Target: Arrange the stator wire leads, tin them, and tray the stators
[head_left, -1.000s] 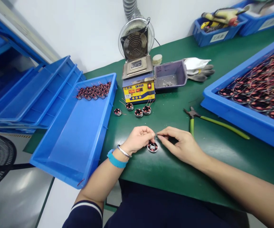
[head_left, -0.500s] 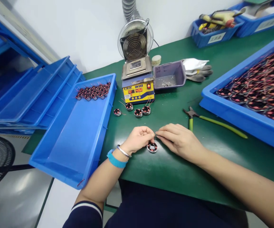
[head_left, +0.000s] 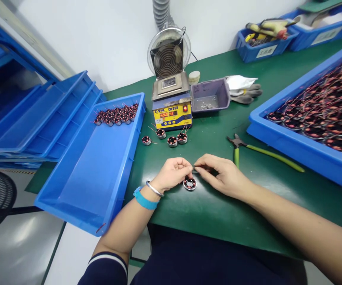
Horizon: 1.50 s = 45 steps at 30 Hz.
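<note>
A small motor stator (head_left: 189,183), a ring with copper windings and a metal rim, lies on the green table just below my fingers. My left hand (head_left: 176,171) is closed in a pinch at its upper edge, on thin wire leads that are mostly hidden by the fingertips. From the other side, my right hand (head_left: 222,174) pinches the wire ends between thumb and forefinger, its tips almost touching the left ones. Cutting pliers (head_left: 237,142) with green handles lie to the right of that hand. Several more stators (head_left: 172,141) stand farther back, some with wires sticking up.
A yellow-blue solder pot (head_left: 173,114) with a fan hood stands behind the loose stators, beside a purple bin (head_left: 210,97) and gloves (head_left: 246,93). On the left is a blue tray (head_left: 90,166) with stators at its far end; a fuller blue tray (head_left: 304,160) stands right.
My right hand's fingers have bent and drawn slightly apart from each other, with the thumb now showing more clearly. My left hand and the stator have barely moved.
</note>
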Available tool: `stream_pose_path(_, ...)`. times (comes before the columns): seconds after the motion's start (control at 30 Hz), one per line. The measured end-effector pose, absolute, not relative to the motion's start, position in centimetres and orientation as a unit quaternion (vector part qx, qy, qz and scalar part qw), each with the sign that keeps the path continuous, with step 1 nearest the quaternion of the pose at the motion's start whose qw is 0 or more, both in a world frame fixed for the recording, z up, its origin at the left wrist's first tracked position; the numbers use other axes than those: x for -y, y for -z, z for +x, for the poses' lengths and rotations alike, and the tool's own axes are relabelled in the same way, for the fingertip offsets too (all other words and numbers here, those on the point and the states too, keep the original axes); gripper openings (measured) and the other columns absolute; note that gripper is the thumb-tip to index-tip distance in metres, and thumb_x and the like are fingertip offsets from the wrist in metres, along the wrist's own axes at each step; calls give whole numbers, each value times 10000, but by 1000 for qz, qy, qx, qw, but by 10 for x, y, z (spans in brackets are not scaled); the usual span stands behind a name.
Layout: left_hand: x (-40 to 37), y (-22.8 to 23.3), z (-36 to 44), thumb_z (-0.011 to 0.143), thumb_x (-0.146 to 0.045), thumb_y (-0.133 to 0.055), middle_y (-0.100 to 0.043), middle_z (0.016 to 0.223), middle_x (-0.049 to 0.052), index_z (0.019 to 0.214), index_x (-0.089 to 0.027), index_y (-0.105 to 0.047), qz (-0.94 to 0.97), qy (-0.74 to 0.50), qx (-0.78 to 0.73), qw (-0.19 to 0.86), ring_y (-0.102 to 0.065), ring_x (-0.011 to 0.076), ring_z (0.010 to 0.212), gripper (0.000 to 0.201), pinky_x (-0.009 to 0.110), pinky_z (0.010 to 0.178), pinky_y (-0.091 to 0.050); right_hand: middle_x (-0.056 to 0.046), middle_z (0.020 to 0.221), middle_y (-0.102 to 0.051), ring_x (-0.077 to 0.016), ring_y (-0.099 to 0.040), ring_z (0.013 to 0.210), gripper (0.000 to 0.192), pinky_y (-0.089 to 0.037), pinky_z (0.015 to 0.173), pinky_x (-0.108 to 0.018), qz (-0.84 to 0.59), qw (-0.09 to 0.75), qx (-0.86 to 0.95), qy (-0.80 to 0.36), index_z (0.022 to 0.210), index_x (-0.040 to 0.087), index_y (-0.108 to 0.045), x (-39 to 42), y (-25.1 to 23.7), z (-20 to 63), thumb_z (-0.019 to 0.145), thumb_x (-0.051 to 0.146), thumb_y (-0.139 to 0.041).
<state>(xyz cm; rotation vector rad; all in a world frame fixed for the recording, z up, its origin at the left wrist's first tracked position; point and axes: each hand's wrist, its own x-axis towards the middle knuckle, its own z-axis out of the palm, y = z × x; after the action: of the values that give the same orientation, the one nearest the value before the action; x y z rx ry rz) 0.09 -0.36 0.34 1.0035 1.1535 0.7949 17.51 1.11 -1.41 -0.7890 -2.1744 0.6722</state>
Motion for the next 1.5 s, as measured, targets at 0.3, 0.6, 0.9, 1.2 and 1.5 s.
stream_pose_path(0.3,3,-2,1,688,-278,-652,-583,510,-7,656,-121,-525,445,-351,-502,653,-337,5,342,205,155,375,-202,-69,858,-674,-154,-619,741,159,-474,664,-266,-262,347,898,-67,908,170,-599,-11,19,180,941,195,-445)
stream_pose_path(0.6,5,0,0,701,-294,-674,-575,512,-18,670,-128,-528,472,-345,-504,636,-389,22,371,224,157,401,-272,-23,613,-573,-126,-554,522,280,-482,513,-261,-380,268,671,-577,724,188,-489,-9,13,169,896,400,-433)
stream_pose_path(0.9,5,-1,0,665,-315,-671,-565,487,-26,640,-132,-518,460,-343,-515,637,-344,6,352,240,152,383,-246,-73,808,-653,-156,-613,697,149,-492,648,-278,-315,345,856,-224,884,179,-597,-10,16,181,902,267,-478)
stream_pose_path(1.2,4,-2,0,661,-326,-673,-565,492,-23,644,-129,-525,460,-348,-503,644,-355,8,353,247,155,379,-250,-88,868,-702,-175,-638,757,251,-483,677,-299,-278,325,900,-84,918,173,-641,-8,14,180,950,220,-397)
stream_pose_path(1.5,7,3,-1,656,-298,-696,-579,510,-7,657,-120,-542,478,-355,-499,630,-500,54,444,236,161,453,-364,-38,597,-618,-142,-590,485,248,-492,489,-265,-386,262,650,-600,724,166,-536,-8,14,167,848,380,-508)
